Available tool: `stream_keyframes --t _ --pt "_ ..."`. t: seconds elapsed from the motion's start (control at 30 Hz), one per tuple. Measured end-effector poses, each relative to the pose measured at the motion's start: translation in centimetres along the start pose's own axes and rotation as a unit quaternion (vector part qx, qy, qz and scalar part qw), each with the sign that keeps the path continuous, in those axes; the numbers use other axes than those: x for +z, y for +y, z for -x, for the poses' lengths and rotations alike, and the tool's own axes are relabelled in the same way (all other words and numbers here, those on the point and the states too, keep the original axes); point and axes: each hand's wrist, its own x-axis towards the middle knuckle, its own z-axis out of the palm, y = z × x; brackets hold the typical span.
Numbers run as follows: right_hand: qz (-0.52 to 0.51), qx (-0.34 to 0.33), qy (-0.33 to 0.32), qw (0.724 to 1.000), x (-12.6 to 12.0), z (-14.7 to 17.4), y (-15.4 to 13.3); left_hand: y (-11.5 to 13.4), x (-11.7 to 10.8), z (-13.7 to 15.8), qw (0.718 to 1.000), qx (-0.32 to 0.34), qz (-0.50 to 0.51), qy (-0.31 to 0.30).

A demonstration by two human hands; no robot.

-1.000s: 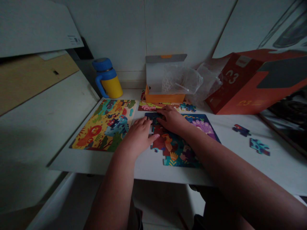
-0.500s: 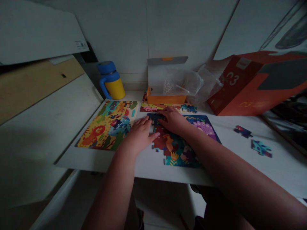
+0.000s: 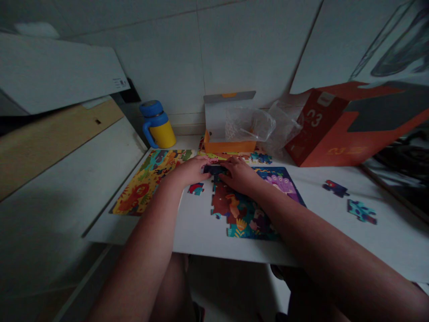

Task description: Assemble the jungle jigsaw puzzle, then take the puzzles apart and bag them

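A partly assembled dark jigsaw puzzle (image 3: 248, 219) with animals lies on the white table, its left edge uneven. At its upper left corner, my left hand (image 3: 189, 172) has thumb and fingers closed about a dark blue puzzle piece (image 3: 211, 169). My right hand (image 3: 241, 176) rests on the puzzle's upper part just right of that piece, fingers and thumb spread. It covers some of the picture. A loose red and blue puzzle piece (image 3: 196, 188) lies below my left hand. Left of it is a yellow jigsaw puzzle (image 3: 134, 197), partly hidden by my left arm.
Two loose pieces, a dark red one (image 3: 335, 188) and a teal one (image 3: 362, 211), lie at right. Behind stand a blue and yellow mug (image 3: 159, 127), an open orange box (image 3: 229, 146) with clear plastic (image 3: 281, 125), and a large orange carton (image 3: 321, 134). Another puzzle (image 3: 243, 157) lies behind.
My left hand has moved up and toward the puzzle's upper left corner, uncovering the loose red and blue piece. My right hand stays on the puzzle. The view has tilted up slightly.
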Motion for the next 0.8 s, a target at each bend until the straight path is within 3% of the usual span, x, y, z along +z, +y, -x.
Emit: stream_keyframes --t 0.13,0.27,0.8 --pt "-0.002 -0.005 0.007 1.0 0.0 0.0 0.0 -1.8 1.1 -0.2 0.999 -0.022 0.045 0.016" --pt "-0.003 -0.006 0.006 1.0 0.1 0.1 0.1 -3.1 1.7 -0.4 0.998 -0.002 0.058 0.014" --pt "0.009 -0.01 0.002 1.0 0.1 0.1 0.1 -2.8 1.3 0.3 0.998 -0.029 0.057 0.021"
